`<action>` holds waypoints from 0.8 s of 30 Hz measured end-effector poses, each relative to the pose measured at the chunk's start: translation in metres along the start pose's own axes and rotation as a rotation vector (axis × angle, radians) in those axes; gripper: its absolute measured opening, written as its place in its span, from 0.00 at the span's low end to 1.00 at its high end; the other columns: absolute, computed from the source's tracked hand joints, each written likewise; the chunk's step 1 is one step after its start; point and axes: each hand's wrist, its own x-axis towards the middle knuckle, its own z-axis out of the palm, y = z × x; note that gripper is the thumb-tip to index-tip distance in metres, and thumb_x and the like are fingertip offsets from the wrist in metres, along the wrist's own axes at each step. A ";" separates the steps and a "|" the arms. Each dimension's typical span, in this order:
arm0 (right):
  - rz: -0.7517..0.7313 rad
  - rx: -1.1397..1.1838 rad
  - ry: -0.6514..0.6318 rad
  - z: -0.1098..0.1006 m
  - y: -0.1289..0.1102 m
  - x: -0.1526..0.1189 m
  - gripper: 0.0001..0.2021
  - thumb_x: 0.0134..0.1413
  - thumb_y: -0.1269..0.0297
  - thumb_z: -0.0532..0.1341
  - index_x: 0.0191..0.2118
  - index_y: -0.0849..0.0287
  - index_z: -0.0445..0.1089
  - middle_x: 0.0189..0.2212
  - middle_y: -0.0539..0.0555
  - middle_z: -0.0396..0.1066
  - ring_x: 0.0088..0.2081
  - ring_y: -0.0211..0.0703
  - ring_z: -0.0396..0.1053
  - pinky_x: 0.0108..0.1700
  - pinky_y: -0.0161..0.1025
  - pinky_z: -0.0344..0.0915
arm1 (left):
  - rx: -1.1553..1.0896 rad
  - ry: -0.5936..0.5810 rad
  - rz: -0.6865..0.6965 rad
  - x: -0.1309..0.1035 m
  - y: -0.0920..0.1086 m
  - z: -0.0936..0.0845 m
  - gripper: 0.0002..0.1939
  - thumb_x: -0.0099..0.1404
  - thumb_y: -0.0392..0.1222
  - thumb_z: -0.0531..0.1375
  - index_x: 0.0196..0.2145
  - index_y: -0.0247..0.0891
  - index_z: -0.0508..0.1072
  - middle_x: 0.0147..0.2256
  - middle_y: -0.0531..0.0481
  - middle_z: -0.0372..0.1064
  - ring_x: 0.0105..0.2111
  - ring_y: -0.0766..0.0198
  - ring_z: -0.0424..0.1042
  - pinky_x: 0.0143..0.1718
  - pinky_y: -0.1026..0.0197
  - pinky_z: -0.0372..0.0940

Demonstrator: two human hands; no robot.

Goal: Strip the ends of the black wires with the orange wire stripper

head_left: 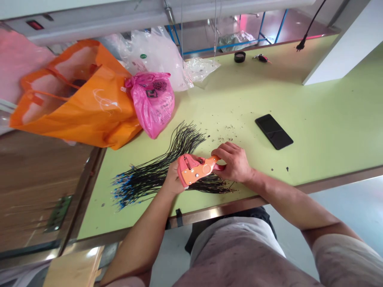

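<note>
My right hand (235,161) is closed around the handles of an orange and red wire stripper (199,171), whose head points left. My left hand (173,179) is at the stripper's head, which covers its fingers, so I cannot see what they grip. Under both hands lies a large bundle of thin black wires (158,169) with blue ends at the left. One part of the bundle fans out toward the back, another runs right beneath the stripper. Small cut scraps (229,133) are scattered on the table behind my right hand.
On the green table (329,131) a black phone (274,131) lies to the right. An orange bag (86,103), a pink plastic bag (154,103) and clear plastic bags (155,52) stand at back left. A black ring (239,57) and a white upright panel (344,48) are behind.
</note>
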 end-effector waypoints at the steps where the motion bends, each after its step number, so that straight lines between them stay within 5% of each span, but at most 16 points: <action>1: -0.011 -0.002 0.013 0.000 0.000 0.000 0.09 0.68 0.56 0.65 0.41 0.54 0.77 0.31 0.53 0.77 0.33 0.44 0.68 0.38 0.42 0.65 | -0.007 -0.006 0.002 0.000 0.000 0.001 0.23 0.56 0.62 0.78 0.37 0.40 0.85 0.36 0.40 0.85 0.32 0.50 0.84 0.32 0.51 0.79; 6: -0.019 0.002 0.024 0.000 0.002 -0.003 0.10 0.70 0.59 0.62 0.37 0.55 0.76 0.26 0.50 0.73 0.29 0.40 0.65 0.33 0.39 0.60 | -0.069 -0.063 -0.007 0.000 0.008 0.006 0.26 0.54 0.64 0.80 0.37 0.41 0.82 0.36 0.42 0.84 0.27 0.54 0.80 0.26 0.54 0.77; 11: 0.045 0.177 0.011 -0.002 0.000 0.000 0.17 0.68 0.45 0.67 0.43 0.54 0.77 0.32 0.55 0.77 0.34 0.44 0.71 0.39 0.42 0.69 | 0.039 -0.035 -0.003 0.002 0.016 0.011 0.29 0.58 0.71 0.75 0.35 0.41 0.81 0.31 0.44 0.82 0.25 0.57 0.77 0.22 0.57 0.72; 18: 0.626 0.742 -0.038 -0.005 0.012 0.007 0.28 0.59 0.38 0.73 0.50 0.54 0.70 0.32 0.47 0.70 0.31 0.39 0.66 0.31 0.39 0.65 | 0.202 -0.039 0.150 0.000 0.018 0.013 0.20 0.69 0.61 0.71 0.39 0.39 0.81 0.19 0.59 0.62 0.18 0.71 0.57 0.21 0.66 0.55; 24: 0.621 0.956 -0.124 -0.019 0.019 0.009 0.22 0.59 0.47 0.75 0.49 0.54 0.73 0.42 0.53 0.77 0.39 0.43 0.73 0.42 0.43 0.74 | 0.194 -0.033 0.108 0.002 0.016 0.019 0.26 0.67 0.68 0.70 0.39 0.38 0.79 0.20 0.60 0.61 0.19 0.71 0.56 0.22 0.65 0.52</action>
